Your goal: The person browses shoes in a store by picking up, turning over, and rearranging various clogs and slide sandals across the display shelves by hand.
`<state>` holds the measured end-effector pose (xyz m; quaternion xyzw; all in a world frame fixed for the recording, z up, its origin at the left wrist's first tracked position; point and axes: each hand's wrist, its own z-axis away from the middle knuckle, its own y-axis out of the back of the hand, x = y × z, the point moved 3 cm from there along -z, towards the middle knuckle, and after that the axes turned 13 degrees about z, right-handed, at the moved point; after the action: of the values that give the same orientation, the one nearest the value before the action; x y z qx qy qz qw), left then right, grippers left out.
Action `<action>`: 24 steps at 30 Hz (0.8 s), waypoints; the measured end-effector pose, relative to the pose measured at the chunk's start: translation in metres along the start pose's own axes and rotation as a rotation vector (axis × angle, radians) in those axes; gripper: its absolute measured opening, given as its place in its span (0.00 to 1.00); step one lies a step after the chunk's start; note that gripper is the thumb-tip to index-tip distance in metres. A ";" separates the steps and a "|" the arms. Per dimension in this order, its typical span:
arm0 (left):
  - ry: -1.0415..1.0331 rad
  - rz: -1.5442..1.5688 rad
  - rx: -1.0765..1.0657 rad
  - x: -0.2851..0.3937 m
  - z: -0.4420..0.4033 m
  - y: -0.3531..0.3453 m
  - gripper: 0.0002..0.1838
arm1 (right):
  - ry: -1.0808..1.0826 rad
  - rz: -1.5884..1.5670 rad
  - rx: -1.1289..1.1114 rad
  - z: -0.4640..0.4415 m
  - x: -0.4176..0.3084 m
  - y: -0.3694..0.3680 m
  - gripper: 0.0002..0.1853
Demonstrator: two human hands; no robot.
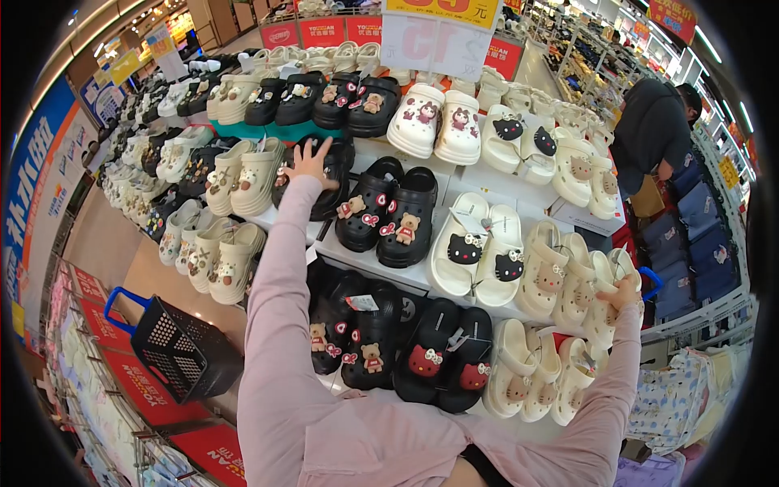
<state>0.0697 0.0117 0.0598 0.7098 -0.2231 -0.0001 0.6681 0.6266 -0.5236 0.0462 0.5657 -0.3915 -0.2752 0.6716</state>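
Observation:
My left hand reaches out with fingers spread over a pair of black clogs on the middle tier, partly covering them. At the right end of the display my right hand is closed on a cream clog; its fingertips are partly hidden. Between my arms stand black clogs with bear charms, white slides with black cat charms and cream clogs with cat charms. Lower down, black slides with red cat charms lie near my chest.
A black shopping basket with a blue handle stands at lower left. A price sign rises above the top tier. At right, a person in dark clothing bends near folded blue clothes. Red-panelled racks line the lower left.

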 end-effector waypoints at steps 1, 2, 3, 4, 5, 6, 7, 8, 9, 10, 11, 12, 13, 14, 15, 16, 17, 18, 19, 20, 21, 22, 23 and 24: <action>-0.002 -0.144 -0.171 0.004 -0.006 0.003 0.65 | 0.025 -0.033 0.016 -0.001 0.002 -0.002 0.40; -0.009 -0.184 -0.226 0.005 -0.010 0.003 0.66 | 0.018 -0.031 0.018 -0.004 0.004 -0.004 0.40; -0.008 -0.178 -0.233 0.005 -0.014 0.000 0.64 | 0.022 -0.001 0.026 -0.001 0.000 -0.001 0.40; -0.009 -0.172 -0.243 0.006 -0.016 -0.004 0.63 | 0.025 0.031 0.030 0.002 -0.001 0.003 0.40; -0.069 -0.193 -0.209 0.007 -0.017 -0.008 0.61 | 0.016 0.037 0.023 0.003 -0.001 0.005 0.40; -0.132 -0.216 -0.176 0.010 -0.015 -0.010 0.59 | 0.019 -0.026 0.012 0.004 -0.001 0.006 0.39; -0.170 -0.226 -0.169 0.016 -0.010 -0.008 0.57 | 0.020 -0.092 0.000 0.004 -0.001 0.005 0.39; -0.208 -0.207 -0.173 0.015 -0.006 -0.007 0.56 | 0.004 -0.093 -0.008 0.003 0.001 0.003 0.39; -0.248 -0.197 -0.181 0.015 -0.002 -0.004 0.57 | 0.024 -0.064 0.025 0.000 0.003 0.000 0.38; -0.290 -0.189 -0.188 0.014 0.002 0.000 0.57 | 0.042 -0.040 0.057 -0.002 0.003 -0.003 0.38; -0.295 -0.184 -0.221 0.014 0.007 0.002 0.59 | 0.023 -0.046 0.049 -0.003 0.005 -0.006 0.38; -0.319 -0.216 -0.248 0.009 0.007 -0.003 0.60 | 0.020 -0.080 0.045 -0.005 0.007 -0.008 0.38; -0.309 -0.243 -0.271 0.011 0.012 -0.003 0.61 | 0.018 -0.114 0.040 -0.005 0.007 -0.009 0.38; -0.298 -0.270 -0.293 0.013 0.016 -0.001 0.61 | 0.003 -0.118 0.031 -0.005 0.008 -0.010 0.38; -0.244 -0.279 -0.325 0.013 0.016 -0.001 0.62 | 0.016 -0.097 0.021 -0.004 0.005 -0.008 0.38; -0.161 -0.330 -0.356 0.021 0.020 0.006 0.59 | 0.027 -0.076 0.011 -0.003 0.004 -0.007 0.38; -0.175 -0.321 -0.228 0.031 0.020 0.008 0.57 | 0.027 -0.054 0.006 -0.004 0.005 -0.009 0.37; -0.186 -0.308 -0.100 0.041 0.023 0.010 0.55 | 0.028 -0.033 0.002 -0.006 0.005 -0.011 0.36; -0.381 -0.099 0.072 0.069 0.047 0.025 0.48 | 0.032 -0.045 -0.010 -0.005 0.005 -0.011 0.35; -0.561 0.054 0.125 0.104 0.075 0.030 0.41 | 0.017 -0.048 -0.016 -0.005 0.005 -0.012 0.35; -0.817 0.266 -0.017 0.144 0.102 0.028 0.41 | 0.032 -0.057 -0.010 -0.006 0.004 -0.013 0.35; -0.941 0.333 -0.108 0.184 0.141 0.024 0.42 | 0.049 -0.062 -0.005 -0.005 0.004 -0.013 0.34; -1.028 0.286 -0.088 0.208 0.172 0.002 0.45 | 0.039 -0.059 -0.011 -0.002 0.001 -0.006 0.34; -1.046 0.236 -0.076 0.228 0.196 -0.024 0.48 | 0.038 -0.029 -0.029 0.002 -0.004 0.003 0.34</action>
<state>0.2239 -0.2461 0.0841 0.5604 -0.6042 -0.2866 0.4886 0.6222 -0.5209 0.0487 0.5664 -0.3666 -0.2797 0.6830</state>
